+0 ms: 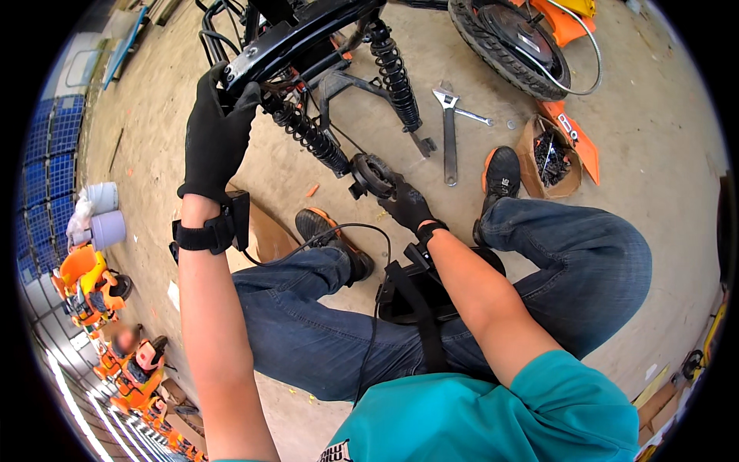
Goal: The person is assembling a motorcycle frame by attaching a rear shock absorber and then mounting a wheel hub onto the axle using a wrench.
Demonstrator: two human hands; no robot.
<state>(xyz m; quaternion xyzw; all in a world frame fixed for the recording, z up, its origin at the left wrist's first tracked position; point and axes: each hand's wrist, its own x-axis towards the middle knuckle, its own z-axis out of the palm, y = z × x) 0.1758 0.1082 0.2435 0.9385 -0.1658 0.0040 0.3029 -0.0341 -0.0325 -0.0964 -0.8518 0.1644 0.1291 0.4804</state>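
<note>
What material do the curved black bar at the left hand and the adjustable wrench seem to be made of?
Curved black bar: probably metal, glossy as if painted, with bright highlights. Adjustable wrench: likely steel, head shiny, handle duller grey.

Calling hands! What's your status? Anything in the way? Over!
Left hand gripping frame. Right hand holding round part. Wrench nearby, blocking neither hand.

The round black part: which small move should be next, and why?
Perhaps tilt the round black part slightly with the right hand: that hand holds it beside the lower end of the left shock absorber, and whether they join is unclear. The left hand grips the black frame.
</note>
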